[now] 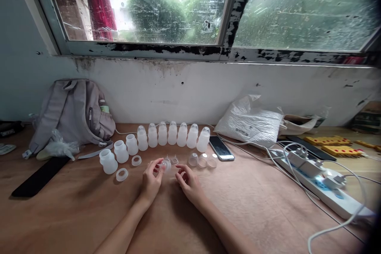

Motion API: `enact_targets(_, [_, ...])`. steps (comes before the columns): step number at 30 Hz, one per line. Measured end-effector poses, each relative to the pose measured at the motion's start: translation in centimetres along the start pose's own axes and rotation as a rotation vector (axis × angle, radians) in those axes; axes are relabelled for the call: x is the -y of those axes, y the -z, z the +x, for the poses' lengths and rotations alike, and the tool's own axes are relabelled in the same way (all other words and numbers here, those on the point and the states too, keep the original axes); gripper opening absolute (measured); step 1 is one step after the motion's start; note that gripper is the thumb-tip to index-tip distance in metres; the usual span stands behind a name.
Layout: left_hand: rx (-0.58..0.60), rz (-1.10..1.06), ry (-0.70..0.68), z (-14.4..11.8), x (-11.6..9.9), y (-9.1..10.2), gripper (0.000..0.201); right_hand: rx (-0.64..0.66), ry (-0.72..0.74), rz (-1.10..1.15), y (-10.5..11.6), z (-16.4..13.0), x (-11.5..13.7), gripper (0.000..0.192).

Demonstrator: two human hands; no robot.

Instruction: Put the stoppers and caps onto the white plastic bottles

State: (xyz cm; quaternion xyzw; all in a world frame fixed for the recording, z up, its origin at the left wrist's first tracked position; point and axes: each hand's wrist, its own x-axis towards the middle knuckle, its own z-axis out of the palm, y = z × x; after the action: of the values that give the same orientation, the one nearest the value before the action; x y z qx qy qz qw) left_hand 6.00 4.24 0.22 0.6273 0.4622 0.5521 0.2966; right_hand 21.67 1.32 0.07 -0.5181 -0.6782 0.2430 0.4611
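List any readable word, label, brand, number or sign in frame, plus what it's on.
Readable text: none.
Silvery bag: small block of dark print, too small and blurred to read.
Bottle in the backpack's side pocket: green and white label, too small to read.
Frosted bottles: no lettering can be made out.
Phone: nothing legible on its dark screen.

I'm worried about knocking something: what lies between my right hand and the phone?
Three clear caps sit side by side between your right hand and the phone, in the head view.
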Motion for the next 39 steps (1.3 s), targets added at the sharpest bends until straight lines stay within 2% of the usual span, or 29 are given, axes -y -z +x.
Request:
enact_targets(5, [-0.316, -0.149, 0.121, 1.3, -0.1, 1.6, 0.027, -0.004, 0.07, -0.096, -1.1, 0.0, -0.4, 0.023])
enact_targets(9, [-0.494, -0.285, 0.262, 2.1, 0.5, 3.2, 0.028, 0.041, 0.187, -0.177, -4.0, 1.8, 0.0, 0.03])
enact_targets(14, [-0.581, -0.315, 0.325, 1.5, 1.0, 4.8, 0.028, 0.049, 0.276, -0.257, -7.8, 7.6, 2.7, 0.042])
enact_targets(18, [-0.653, -0.349, 0.333, 1.2, 0.9, 5.9, 0.028, 0.131, 0.326, -0.363, -9.8, 12.3, 5.3, 0.044])
enact_targets(21, [-0.689, -0.374, 0.332, 1.5, 0.8, 6.4, 0.027, 0.17, 0.327, -0.418, -10.9, 14.0, 6.3, 0.036])
enact_targets(24, [-0.703, -0.392, 0.333, 1.7, 0.7, 6.5, 0.027, 0.158, 0.323, -0.419, -11.4, 13.7, 6.6, 0.025])
enact_targets(28, [-0.703, -0.407, 0.338, 1.6, 0.6, 6.5, 0.027, 0.111, 0.333, -0.393, -10.0, 11.3, 6.6, 0.017])
enact_targets(32, [-0.654, -0.42, 0.337, 1.5, 0.3, 6.2, 0.029, -0.06, 0.34, -0.179, -6.1, 7.7, 6.7, 0.015])
enact_targets(36, [-0.543, -0.431, 0.331, 1.0, -0.2, 4.8, 0.03, -0.212, 0.25, -0.054, -1.5, 4.0, 6.3, 0.019])
enact_targets(39, [-0.375, -0.476, 0.34, 0.2, -0.6, 3.2, 0.032, -0.233, 0.218, -0.084, 0.7, 1.7, 5.1, 0.023])
